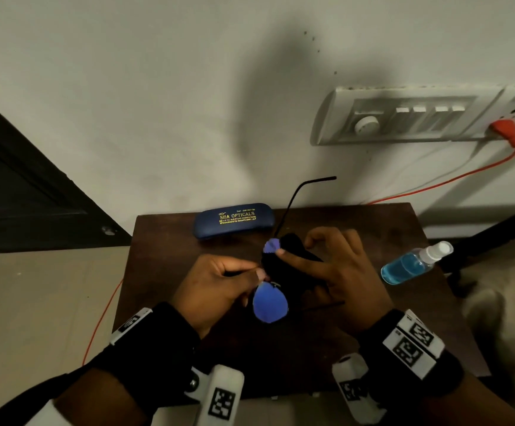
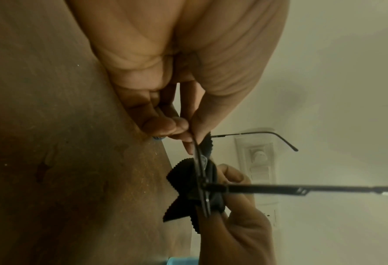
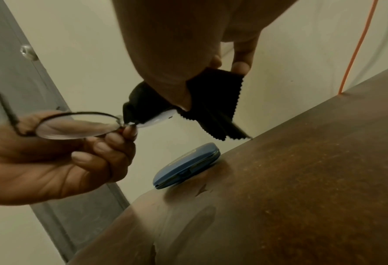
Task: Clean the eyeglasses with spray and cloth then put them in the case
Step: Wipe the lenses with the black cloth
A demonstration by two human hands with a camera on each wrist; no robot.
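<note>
Cloth (image 1: 293,265) pinched in my right hand (image 1: 336,272) wipes one lens; left hand (image 1: 216,287) pinches the eyeglasses (image 1: 270,304); case (image 1: 233,220) closed, packing remains.

Head camera looks steeply down at the bench (image 1: 373,229); both wrist cameras sit close, apparently low, sharing the eyeglasses (image 3: 75,125).

The eyeglasses (image 3: 75,126) are pinched at the bridge by the left hand (image 3: 59,161), clear of the brown table (image 3: 301,188). 1 lens is wrapped in the black cloth (image 3: 211,107), which is pressed on by the right hand (image 3: 177,53). The closed blue case (image 3: 186,166) is laid on the table near its far edge.
</note>
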